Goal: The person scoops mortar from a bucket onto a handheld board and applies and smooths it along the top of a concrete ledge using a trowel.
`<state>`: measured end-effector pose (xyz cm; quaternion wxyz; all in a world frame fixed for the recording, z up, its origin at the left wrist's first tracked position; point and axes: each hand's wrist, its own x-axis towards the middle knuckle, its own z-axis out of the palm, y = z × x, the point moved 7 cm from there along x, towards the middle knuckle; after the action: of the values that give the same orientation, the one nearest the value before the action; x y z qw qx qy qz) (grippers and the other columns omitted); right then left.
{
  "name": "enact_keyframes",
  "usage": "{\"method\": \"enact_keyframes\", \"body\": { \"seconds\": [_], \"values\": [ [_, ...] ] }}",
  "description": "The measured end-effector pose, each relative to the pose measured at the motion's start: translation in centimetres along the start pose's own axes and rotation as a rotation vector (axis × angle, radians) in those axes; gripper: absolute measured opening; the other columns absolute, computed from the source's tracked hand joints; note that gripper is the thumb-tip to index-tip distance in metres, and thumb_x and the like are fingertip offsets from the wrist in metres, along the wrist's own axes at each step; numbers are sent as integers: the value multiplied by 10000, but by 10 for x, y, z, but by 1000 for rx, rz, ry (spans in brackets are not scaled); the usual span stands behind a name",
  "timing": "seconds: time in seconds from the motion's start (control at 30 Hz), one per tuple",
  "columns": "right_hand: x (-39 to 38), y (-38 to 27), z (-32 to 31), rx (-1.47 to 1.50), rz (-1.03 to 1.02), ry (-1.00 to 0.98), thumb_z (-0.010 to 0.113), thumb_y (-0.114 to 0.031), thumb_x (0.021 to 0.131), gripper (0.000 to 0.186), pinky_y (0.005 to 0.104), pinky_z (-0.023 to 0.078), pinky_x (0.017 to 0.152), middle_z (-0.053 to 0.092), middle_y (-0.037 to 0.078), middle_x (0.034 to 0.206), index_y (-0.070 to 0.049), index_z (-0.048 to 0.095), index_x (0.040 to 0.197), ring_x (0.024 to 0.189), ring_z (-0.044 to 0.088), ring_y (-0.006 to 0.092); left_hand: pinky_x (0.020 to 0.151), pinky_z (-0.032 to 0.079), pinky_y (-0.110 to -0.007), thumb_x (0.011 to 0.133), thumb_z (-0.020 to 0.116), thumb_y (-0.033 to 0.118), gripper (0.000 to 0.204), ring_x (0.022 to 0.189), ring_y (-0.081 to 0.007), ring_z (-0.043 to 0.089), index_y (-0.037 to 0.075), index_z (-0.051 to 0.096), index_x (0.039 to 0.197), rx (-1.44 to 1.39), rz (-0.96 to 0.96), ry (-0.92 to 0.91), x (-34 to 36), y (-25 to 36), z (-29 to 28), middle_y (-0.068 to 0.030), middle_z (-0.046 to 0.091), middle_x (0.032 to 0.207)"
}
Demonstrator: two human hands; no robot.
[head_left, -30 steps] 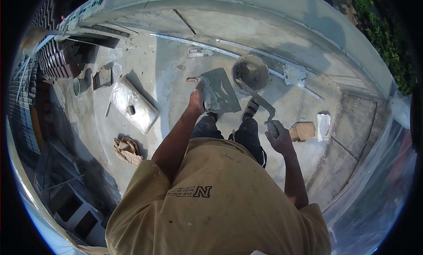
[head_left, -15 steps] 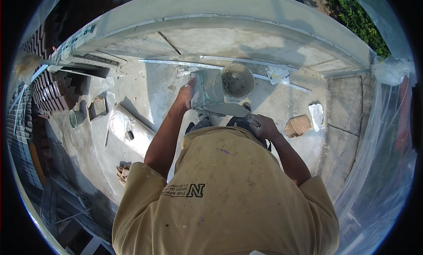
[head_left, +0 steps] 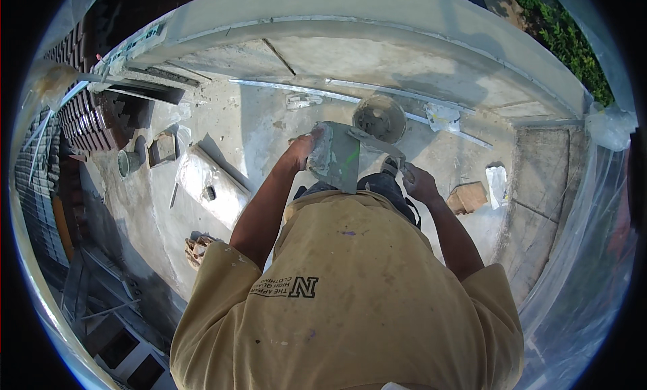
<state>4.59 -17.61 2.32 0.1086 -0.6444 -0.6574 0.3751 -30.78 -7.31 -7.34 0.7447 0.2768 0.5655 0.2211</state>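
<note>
My left hand is closed on a plastering hawk, a flat greyish-green board smeared with grey mortar and tilted over my legs. My right hand grips a grey-coated trowel, its blade reaching left to the board's upper right edge; the handle is mostly hidden in my fingers. Just beyond both tools stands a round bucket with grey mortar inside, on the concrete floor.
A low curved wall runs ahead, with long metal strips along its foot. A wrapped slab and small bucket lie left, cardboard and a white bag right. Plastic sheeting hangs at the right.
My right hand swung inward with the trowel toward the board, then shifted slightly right and up. The board was raised and tilted, and now sits a little lower and further right.
</note>
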Motion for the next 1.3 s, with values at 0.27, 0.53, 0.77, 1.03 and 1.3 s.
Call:
{"method": "enact_keyframes", "body": {
  "seconds": [0.27,0.53,0.77,1.03,1.3],
  "values": [
    [36,10,-19,90,200,137,647,-213,769,491,399,488,854,630,229,1069,-36,549,1216,995,615,374,852,521,-412,976,370,343,426,964,-269,644,40,527,1232,-341,-237,-63,-42,59,75,-140,630,1123],
    [-50,-56,-73,32,-29,73,679,-183,772,472,371,507,786,652,184,1016,-29,568,1205,936,644,318,843,525,-449,974,368,404,471,951,-292,647,42,507,1240,-423,-196,-154,-8,77,80,-145,632,1108],
    [-28,-23,-52,13,75,54,674,-141,771,476,371,500,847,647,204,1063,1,550,1208,999,636,324,780,544,-395,955,428,428,466,884,-245,662,37,566,1168,-83,-241,-223,-17,85,110,-122,650,1057],
    [49,2,-27,491,350,-73,593,-140,843,531,312,484,476,595,108,739,-27,423,1333,536,591,198,843,519,-388,969,393,418,473,968,-241,645,57,531,1241,-338,-107,-103,-8,51,78,-128,631,1127],
    [29,-5,-55,894,298,-25,510,-181,901,302,282,443,397,538,75,717,-26,483,1158,502,531,155,833,517,-432,973,366,413,451,921,-271,648,49,557,1157,-628,-146,-241,-20,45,105,-128,642,1080]
  ]
}}
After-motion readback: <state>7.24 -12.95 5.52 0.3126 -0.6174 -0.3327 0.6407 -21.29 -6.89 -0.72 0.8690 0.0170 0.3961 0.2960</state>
